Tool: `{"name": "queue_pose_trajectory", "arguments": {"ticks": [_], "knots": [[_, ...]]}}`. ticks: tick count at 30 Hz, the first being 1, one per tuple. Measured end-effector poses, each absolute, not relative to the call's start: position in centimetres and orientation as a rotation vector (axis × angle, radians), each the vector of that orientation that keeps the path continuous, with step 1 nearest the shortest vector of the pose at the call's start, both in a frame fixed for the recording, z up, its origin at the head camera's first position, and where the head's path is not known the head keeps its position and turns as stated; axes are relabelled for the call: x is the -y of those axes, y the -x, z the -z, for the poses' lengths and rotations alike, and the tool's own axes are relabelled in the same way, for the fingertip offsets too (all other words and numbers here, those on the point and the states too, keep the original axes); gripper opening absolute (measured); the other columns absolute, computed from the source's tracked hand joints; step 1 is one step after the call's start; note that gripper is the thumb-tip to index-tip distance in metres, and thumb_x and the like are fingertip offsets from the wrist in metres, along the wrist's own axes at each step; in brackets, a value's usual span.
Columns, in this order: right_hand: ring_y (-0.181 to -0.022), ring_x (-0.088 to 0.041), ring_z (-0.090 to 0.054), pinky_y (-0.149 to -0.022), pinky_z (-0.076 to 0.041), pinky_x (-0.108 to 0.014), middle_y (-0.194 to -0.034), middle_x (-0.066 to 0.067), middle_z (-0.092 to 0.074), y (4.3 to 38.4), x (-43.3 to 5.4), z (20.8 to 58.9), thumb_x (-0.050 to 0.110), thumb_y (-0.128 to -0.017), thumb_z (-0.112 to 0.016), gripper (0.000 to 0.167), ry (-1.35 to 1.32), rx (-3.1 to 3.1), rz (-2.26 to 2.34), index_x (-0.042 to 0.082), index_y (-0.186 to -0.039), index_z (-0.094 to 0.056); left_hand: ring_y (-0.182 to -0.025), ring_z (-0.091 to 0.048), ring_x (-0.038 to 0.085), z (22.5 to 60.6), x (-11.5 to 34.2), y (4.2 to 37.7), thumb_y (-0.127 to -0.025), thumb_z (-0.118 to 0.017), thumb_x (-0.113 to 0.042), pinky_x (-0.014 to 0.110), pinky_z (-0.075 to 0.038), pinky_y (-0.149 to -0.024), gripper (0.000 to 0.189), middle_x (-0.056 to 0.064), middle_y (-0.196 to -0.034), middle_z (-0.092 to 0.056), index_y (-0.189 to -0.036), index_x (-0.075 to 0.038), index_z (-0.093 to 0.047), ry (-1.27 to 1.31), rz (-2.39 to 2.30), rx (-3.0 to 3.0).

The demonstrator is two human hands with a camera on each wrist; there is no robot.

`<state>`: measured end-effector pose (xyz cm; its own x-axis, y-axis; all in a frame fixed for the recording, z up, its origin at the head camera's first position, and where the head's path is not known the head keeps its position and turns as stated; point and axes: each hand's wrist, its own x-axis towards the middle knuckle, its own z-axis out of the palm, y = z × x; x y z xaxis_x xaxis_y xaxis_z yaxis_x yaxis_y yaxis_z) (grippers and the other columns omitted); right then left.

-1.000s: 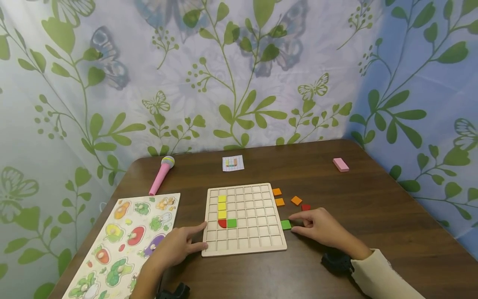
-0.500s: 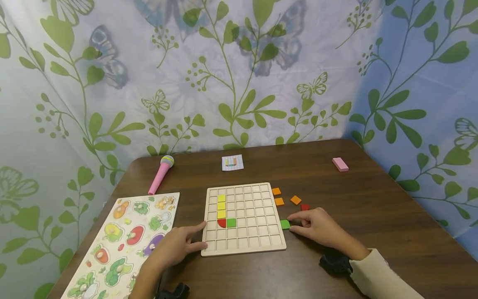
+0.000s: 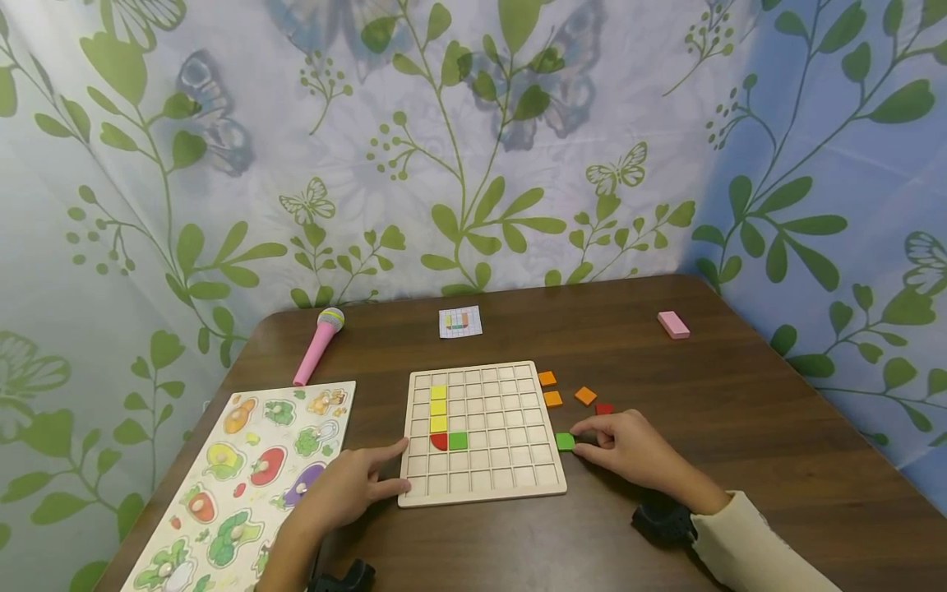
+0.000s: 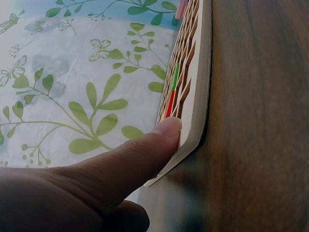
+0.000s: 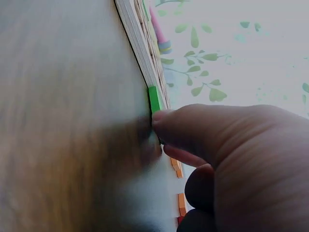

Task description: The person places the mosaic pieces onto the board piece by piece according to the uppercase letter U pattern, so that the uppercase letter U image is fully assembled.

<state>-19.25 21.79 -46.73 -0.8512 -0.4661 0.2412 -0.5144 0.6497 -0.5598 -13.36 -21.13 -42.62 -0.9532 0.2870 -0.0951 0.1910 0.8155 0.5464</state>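
Note:
A square wooden grid board (image 3: 497, 485) lies flat on the table. In its cells are several yellow square tiles (image 3: 439, 408) in a column, a red quarter-round tile (image 3: 440, 441) below them and a green square tile (image 3: 458, 441) beside that. The thumb and index finger of my left hand (image 3: 351, 485) rest on the board's left edge; in the left wrist view the thumb (image 4: 166, 128) lies on the rim near a corner. My right hand (image 3: 629, 448) pinches another green square tile (image 3: 565, 442) between thumb and index finger, on the table right at the board's right edge.
Several orange tiles (image 3: 585, 395) and a red piece (image 3: 603, 409) lie right of the board. A vegetable puzzle board (image 3: 244, 477) stretches along the left. Farther back are a pink toy microphone (image 3: 316, 349), a small pattern card (image 3: 460, 322) and a pink block (image 3: 673, 325).

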Motion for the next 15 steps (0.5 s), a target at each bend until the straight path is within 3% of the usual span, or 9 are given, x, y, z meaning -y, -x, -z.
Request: {"name": "queue_pose_trajectory", "arguments": {"ticks": [15], "knots": [[-0.048,-0.001,-0.035,-0.049,-0.029,-0.021,-0.055,0.018,-0.04,19.2,-21.44,46.76,0.027,-0.087,-0.084,0.015,-0.767,2.755,-0.986,0.022,-0.1,-0.079,-0.052,-0.036,0.009,42.67,21.16,13.42,-0.089,-0.078,-0.043,0.026,-0.034,-0.051,0.065,-0.006,-0.06,-0.041,-0.146,-0.019,-0.06,-0.37,-0.83,-2.823]]}}
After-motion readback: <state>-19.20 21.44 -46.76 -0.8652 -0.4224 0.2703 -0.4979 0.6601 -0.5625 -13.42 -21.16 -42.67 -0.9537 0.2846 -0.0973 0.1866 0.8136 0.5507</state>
